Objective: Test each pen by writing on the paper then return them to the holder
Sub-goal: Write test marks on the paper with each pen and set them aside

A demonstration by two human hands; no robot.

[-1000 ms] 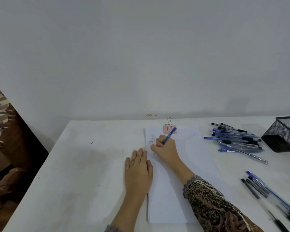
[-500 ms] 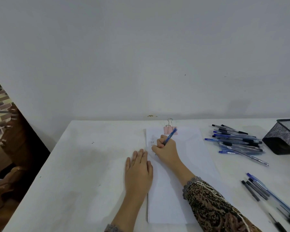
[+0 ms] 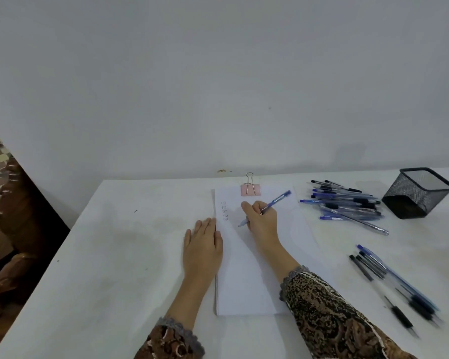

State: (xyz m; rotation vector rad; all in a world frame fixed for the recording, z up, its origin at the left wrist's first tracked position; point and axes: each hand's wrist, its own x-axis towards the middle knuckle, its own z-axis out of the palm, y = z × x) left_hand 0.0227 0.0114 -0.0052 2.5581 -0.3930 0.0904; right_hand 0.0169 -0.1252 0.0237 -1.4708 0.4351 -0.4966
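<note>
Right hand point(image 3: 262, 220) gripping blue pen point(image 3: 275, 202), tip lower-left, cap end upper-right

Two hands point(image 3: 202, 244) point(image 3: 261, 221), one held pen point(image 3: 278, 199), two heaps of pens point(image 3: 345, 203) point(image 3: 389, 278), one holder point(image 3: 417, 195), one binder clip point(image 3: 250, 189), one paper pad point(image 3: 244, 286).

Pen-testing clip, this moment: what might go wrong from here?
1. Loose pens lie in two lots, a pile beside the mesh holder and a smaller group nearer the person; tested and untested ones might get mixed.
2. The right hand holds the blue pen over the paper, and its sleeve lies close to the smaller group, so a reach toward the holder might sweep those pens.
</note>
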